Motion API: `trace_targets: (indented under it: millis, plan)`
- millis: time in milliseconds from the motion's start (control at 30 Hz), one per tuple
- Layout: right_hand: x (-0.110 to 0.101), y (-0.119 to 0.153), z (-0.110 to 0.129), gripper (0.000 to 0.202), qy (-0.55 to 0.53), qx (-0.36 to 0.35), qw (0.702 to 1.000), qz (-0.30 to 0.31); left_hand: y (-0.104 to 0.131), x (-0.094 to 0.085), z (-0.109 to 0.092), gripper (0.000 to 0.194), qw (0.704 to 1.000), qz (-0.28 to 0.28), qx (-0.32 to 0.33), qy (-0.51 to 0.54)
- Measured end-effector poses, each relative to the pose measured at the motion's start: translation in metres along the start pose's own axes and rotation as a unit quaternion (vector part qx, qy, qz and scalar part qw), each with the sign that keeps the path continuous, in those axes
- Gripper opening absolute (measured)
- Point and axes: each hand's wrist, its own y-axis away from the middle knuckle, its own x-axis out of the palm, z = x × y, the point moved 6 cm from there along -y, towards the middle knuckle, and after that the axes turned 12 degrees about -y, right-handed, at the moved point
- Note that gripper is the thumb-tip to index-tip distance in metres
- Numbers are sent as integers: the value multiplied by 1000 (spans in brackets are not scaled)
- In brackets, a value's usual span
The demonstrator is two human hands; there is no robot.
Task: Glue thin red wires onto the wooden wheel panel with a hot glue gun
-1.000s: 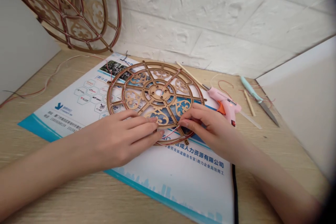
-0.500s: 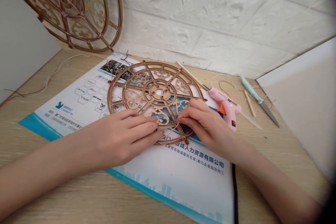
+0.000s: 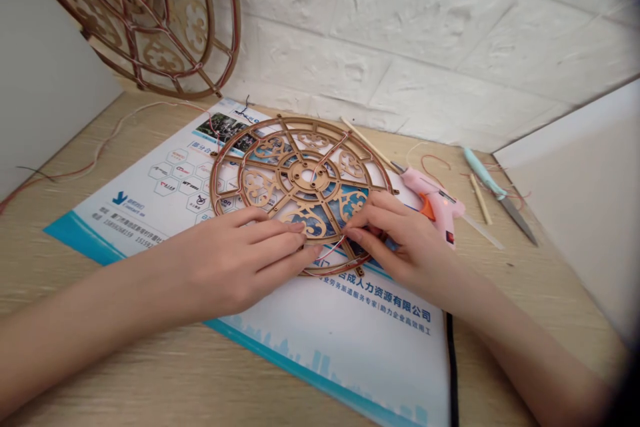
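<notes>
A round gold-brown openwork frame (image 3: 253, 188) with spokes and scroll ornaments lies on a printed sheet (image 3: 350, 353). Across its near left part rests my left hand (image 3: 250, 257), fingers stretched out and lying over the rim; its lowest fingertip is beside a thin red-and-white wire (image 3: 331, 253). My right hand (image 3: 395, 237) is closed in a pinch on that wire, at the inner ring by a near right spoke. The wire spans the gap between the two hands. My hands cover parts of the near rim.
A second, wired round frame (image 3: 187, 90) leans on the white brick-pattern wall (image 3: 425, 33). To the right lie a pink glue gun (image 3: 433, 193) with a glue stick, a knife with a light-blue handle (image 3: 483, 173), and thin sticks (image 3: 480, 199). Loose wire (image 3: 107, 140) trails at left.
The whole view has shifted slightly. My left hand's lowest fingertip sits a little nearer the right hand's pinch. The right hand keeps its pinch on the wire at the same spoke.
</notes>
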Motion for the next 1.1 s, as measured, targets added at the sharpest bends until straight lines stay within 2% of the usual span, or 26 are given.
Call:
trace_targets:
  millis: [333,467,633,1100]
  plan:
    - [-1,2,-3,24,26,28,999,-2,3,4,-1,50,999,22,-1,31]
    - [-2,1,-3,25,22,39,999,-13,4,5,-1,50,999,11,-16,33]
    - [-1,0,-1,26,28,41,999,-10,2,4,-3,51,1000,12,7,23]
    - [-4,2,7,26,27,37,999,-17,-1,2,-4,53,1000,-6,-4,18]
